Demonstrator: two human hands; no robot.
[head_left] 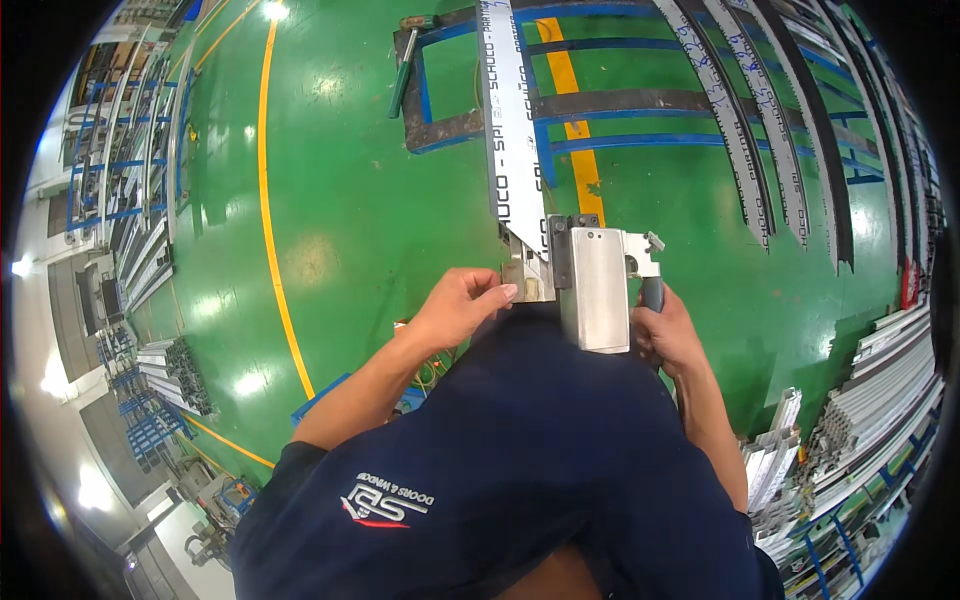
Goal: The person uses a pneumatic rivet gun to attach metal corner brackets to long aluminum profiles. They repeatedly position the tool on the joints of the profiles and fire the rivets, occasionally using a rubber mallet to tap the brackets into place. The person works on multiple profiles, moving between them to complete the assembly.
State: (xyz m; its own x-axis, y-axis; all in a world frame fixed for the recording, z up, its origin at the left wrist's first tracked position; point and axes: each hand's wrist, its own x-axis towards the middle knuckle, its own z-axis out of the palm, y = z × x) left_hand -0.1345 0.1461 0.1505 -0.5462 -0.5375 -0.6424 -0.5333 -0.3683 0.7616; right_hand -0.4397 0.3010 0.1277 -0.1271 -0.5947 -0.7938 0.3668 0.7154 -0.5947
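A long aluminium profile [506, 110], wrapped in white printed film, runs from the far side towards my waist and ends in an angled cut. At that end sits a silver, box-shaped metal tool [602, 290] with a dark clamp block [560, 250] along its left side. My right hand [668, 330] is wrapped round the tool's dark grip [653, 293]. My left hand [465, 305] pinches a small metal plate [513, 278] at the profile's end between thumb and curled fingers. Part of the tool's underside is hidden.
A blue rack with dark padding [440, 133] supports the profile; a green-handled hammer [403, 75] rests at its left corner. More film-wrapped profiles [735, 140] lie at the right. Stacked profiles [870, 400] stand at lower right. Yellow lines [266, 200] mark the green floor.
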